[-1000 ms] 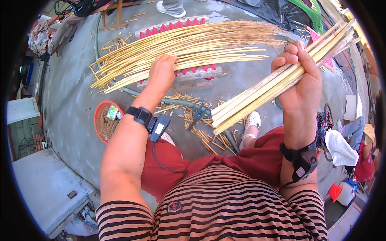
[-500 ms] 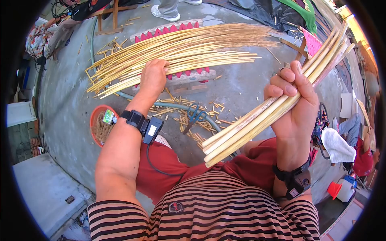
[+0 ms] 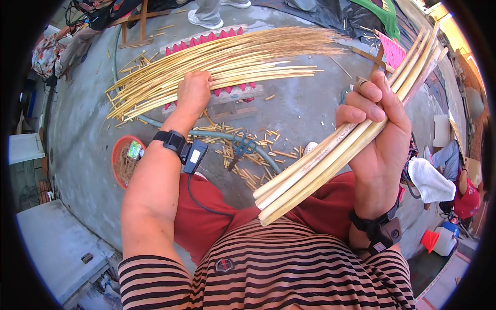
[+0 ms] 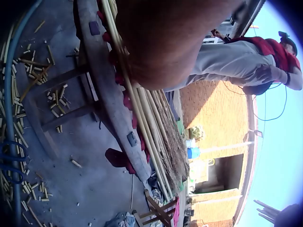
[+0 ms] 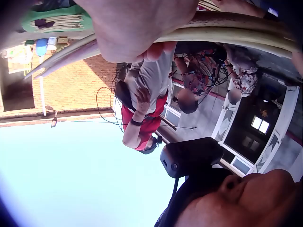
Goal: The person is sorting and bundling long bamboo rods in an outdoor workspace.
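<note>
A concrete floor (image 3: 315,106) is strewn with cut pieces (image 3: 250,179), and on it a stool (image 3: 235,95) is overlaid lengthwise by a pile of stalks (image 3: 150,85), whose brushy ends are carried past its right end. The left hand (image 3: 194,94) is laid on the pile at the stool's near edge; its fingers are mostly hidden, so whether anything is gripped cannot be told. By the right hand (image 3: 381,124), held off the stool's near right corner, a bundle (image 3: 318,168) is grasped, its axis slanted from near left to far right; the pile is nearer the left hand.
</note>
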A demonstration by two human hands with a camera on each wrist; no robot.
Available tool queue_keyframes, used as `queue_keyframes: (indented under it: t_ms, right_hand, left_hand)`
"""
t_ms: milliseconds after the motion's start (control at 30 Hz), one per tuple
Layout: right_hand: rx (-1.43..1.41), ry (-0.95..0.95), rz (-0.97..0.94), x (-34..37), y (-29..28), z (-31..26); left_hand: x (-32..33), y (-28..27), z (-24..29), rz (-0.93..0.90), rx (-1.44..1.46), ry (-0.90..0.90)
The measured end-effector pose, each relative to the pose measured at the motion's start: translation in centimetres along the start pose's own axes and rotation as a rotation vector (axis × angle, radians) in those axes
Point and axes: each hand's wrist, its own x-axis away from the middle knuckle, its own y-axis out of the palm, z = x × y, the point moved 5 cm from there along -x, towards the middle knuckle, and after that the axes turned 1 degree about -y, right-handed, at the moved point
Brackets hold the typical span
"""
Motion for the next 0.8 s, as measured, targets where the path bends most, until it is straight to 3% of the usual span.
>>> queue_keyframes:
  t_ms: [267, 333, 467, 600, 733, 800]
  right_hand:
    - [0.012, 0.007, -0.113, 0.0, 2.0, -0.2]
    - [0.052, -0.04, -0.121, -0.7, 1.5, -0.3]
    - [0.17, -0.127, 0.001, -2.2, -1.0, 0.8]
    - [0.356, -0.031, 0.17, -2.8, -5.0, 4.3]
    - [0.467, 0.122, 0.241, -2.5, -7.2, 7.6]
    - [0.5, 0.176, 0.234, -2.4, -7.7, 8.6]
  left_hand:
    - [0.0, -0.2, 0.7, -0.024, -0.098, -0.032]
    - [0.0, -0.3, 0.7, 0.05, -0.03, -0.026]
    - [0.4, -0.2, 0.4, 0.061, -0.042, 0.034]
    - [0.4, -2.4, 0.4, 0.189, 0.01, 0.044]
    - [0.0, -6.0, 1.5, 0.264, 0.141, 0.034]
    - [-0.3, -6.2, 1.9, 0.046, 0.583, -0.205]
